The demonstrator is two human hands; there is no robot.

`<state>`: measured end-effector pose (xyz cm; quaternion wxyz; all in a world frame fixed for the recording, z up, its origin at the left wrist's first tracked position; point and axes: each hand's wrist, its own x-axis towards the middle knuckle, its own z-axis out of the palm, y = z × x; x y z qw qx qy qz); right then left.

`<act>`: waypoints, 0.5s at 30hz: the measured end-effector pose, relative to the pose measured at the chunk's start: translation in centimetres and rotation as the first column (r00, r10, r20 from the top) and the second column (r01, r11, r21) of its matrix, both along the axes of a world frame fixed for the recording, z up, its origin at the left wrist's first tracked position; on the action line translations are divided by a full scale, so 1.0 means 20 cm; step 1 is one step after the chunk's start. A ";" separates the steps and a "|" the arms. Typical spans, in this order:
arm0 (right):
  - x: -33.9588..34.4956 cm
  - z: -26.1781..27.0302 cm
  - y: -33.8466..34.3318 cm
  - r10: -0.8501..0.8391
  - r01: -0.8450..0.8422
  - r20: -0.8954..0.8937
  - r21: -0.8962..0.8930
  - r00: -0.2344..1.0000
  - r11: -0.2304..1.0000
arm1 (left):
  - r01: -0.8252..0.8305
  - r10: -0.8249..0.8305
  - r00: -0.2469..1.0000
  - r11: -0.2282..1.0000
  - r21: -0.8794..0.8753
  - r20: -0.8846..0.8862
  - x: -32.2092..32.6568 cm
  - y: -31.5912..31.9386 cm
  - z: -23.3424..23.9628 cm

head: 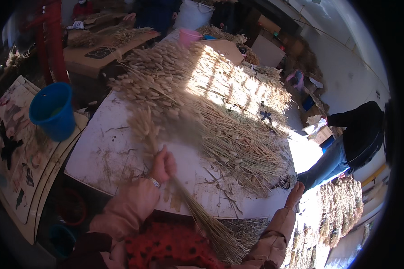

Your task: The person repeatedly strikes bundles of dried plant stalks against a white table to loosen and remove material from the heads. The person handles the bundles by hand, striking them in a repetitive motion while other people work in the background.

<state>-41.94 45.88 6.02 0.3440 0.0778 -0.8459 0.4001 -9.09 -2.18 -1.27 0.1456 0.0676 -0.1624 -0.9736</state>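
Note:
My left hand (164,164) is closed around the stems of a bunch of dried bunny-tail grass (144,129). Its fluffy heads point away from me over the white tabletop (101,148), while the stems run down past the near edge toward my right arm. The heads are blurred. At the right corner of the table is my right hand (294,195), close to a dark loop (285,184); whether its fingers grip anything cannot be made out. A large pile of the same dried grass (235,134) covers the table's far and right parts, partly in bright sunlight.
On a stained board (10,144) at left stands a blue bucket (54,112). Behind the pile are a pink bucket (189,36) and a white sack (193,15). A person in dark clothing (360,134) is at the right. More dried bundles (340,212) lie at lower right.

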 end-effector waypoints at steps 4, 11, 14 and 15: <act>0.24 0.17 -0.93 0.397 -0.414 0.135 0.432 0.908 0.801 | 0.015 -0.015 0.999 1.000 0.014 0.033 0.00 -0.01 0.02; 0.51 0.04 -1.61 0.701 -0.698 0.219 0.488 0.679 0.524 | -0.020 0.016 0.993 0.999 0.034 0.113 0.00 0.00 0.04; 0.47 -0.09 -1.71 0.691 -0.671 0.146 0.445 0.708 0.593 | -0.026 0.025 0.994 1.000 0.013 0.106 0.00 0.00 0.05; 0.47 -0.14 -1.74 0.638 -0.647 0.184 0.416 0.748 0.639 | -0.027 0.025 0.992 0.999 0.019 0.125 0.00 0.00 0.06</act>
